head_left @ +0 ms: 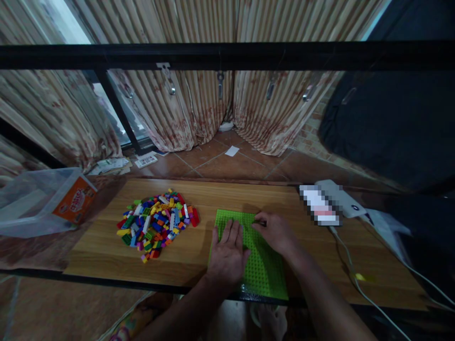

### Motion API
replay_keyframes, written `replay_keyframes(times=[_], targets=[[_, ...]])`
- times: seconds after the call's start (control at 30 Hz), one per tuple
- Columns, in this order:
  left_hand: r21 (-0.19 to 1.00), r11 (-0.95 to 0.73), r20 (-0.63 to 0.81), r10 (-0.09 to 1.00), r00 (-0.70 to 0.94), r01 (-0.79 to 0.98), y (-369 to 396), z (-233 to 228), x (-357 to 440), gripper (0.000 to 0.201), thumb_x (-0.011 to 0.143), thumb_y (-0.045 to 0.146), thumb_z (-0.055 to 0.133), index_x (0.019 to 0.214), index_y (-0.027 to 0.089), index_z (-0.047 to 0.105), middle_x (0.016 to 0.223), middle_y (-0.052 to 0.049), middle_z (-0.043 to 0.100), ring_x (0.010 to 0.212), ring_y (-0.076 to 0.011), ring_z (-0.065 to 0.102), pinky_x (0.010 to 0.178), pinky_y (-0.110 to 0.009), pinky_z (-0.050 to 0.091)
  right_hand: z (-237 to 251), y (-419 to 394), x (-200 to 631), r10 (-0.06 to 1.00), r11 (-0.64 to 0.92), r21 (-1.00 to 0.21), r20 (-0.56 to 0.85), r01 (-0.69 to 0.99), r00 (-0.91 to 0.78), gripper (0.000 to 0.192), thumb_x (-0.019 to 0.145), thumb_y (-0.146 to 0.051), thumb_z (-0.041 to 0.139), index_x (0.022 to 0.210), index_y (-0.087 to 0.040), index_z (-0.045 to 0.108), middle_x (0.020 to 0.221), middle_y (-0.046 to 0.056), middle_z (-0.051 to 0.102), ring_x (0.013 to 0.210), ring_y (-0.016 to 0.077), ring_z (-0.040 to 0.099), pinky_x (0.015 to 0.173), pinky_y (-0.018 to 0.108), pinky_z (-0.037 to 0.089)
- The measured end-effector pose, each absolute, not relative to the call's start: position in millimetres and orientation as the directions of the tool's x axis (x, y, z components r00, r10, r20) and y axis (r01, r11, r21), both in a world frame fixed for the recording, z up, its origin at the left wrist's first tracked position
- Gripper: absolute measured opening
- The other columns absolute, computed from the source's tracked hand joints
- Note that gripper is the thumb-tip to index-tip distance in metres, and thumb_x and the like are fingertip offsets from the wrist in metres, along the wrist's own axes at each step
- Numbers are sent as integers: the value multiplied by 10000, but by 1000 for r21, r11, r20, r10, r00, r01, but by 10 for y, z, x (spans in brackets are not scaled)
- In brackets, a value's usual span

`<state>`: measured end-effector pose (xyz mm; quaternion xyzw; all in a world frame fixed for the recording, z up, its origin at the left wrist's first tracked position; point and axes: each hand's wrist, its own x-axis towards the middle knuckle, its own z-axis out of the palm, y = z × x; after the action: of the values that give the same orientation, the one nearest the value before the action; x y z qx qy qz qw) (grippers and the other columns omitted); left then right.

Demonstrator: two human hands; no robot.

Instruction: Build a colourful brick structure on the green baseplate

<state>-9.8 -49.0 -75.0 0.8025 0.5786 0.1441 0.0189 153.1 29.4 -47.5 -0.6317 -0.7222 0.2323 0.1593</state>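
A bright green studded baseplate [265, 272] lies on the wooden table [106, 241], its near edge overhanging the table's front. My left hand [227, 253] lies flat on the plate's left side, fingers spread and pointing away from me. My right hand [275, 232] rests on the plate's upper right part, fingers curled inward with the tips together; I cannot tell if they pinch something small. A heap of several small coloured bricks [156, 222] sits on the table to the left of the plate, apart from both hands.
A clear plastic bag with an orange box [76, 201] lies at the table's left end. A white device [346, 201] with cables sits at the right, a yellow-tipped cable [360, 277] trailing forward. A black bar [227, 54] crosses overhead; curtains hang behind.
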Motion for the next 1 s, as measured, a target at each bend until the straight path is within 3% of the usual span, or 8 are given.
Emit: replay_keyframes(times=[0.4,0.77,1.0], targets=[[59,-379,170,916,365,924,-452,-734,-96,470,967,387,378,1337,133,517,1410,-92,518,1320,-274,428,1106,-572,307,-446,251,1497,972,119,-525,-111,843,-206,232,743,-232,664,964,-172,703,898,71,727,815,195,648,729,282,443],[58,-356,177,923,341,933,-466,-715,-82,438,974,353,361,1322,143,524,1397,-95,529,1308,-262,431,1093,-549,332,-453,177,1478,970,136,-489,-113,862,-217,192,741,-159,616,909,-214,689,867,38,731,805,183,651,696,264,426],[75,-357,190,922,338,931,-495,-719,-103,432,972,370,367,1324,167,513,1414,-80,511,1324,-256,408,1079,-550,345,-473,134,1560,975,122,-612,-75,782,-210,270,778,-160,558,1015,-197,682,919,64,743,832,195,675,772,299,475]])
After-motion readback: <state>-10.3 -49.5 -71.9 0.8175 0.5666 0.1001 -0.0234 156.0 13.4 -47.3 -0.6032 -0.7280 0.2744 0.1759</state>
